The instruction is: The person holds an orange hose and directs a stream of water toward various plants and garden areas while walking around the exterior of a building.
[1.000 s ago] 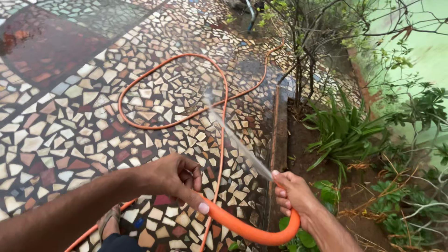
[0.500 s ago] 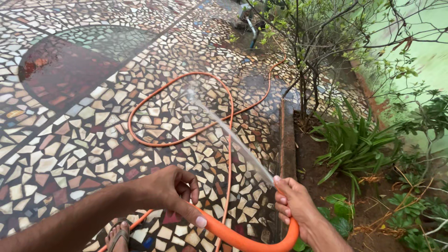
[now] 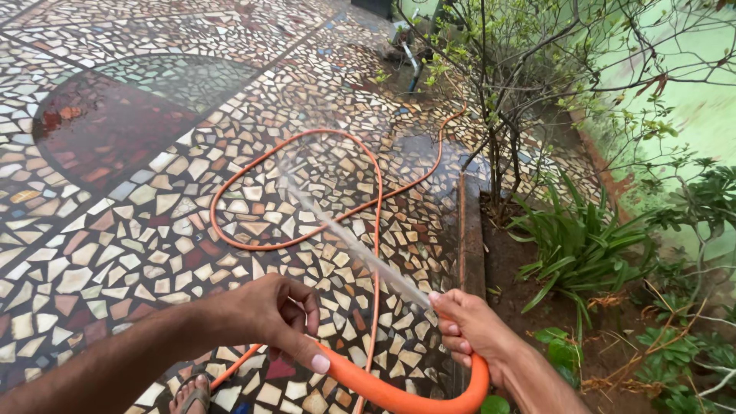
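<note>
Head view: the orange hose [image 3: 399,395] bends in a U between both hands, low in the frame. The right hand [image 3: 469,331] has its grip curled tight around the hose end, thumb over the mouth, and a water jet [image 3: 345,238] shoots up-left across the mosaic floor [image 3: 115,222]. The left hand [image 3: 280,314] pinches the hose further back; the rest loops ahead beside the garden bed [image 3: 567,253].

smooth rubbery hose [image 3: 399,395], glossy wet mosaic floor [image 3: 138,222]
</note>
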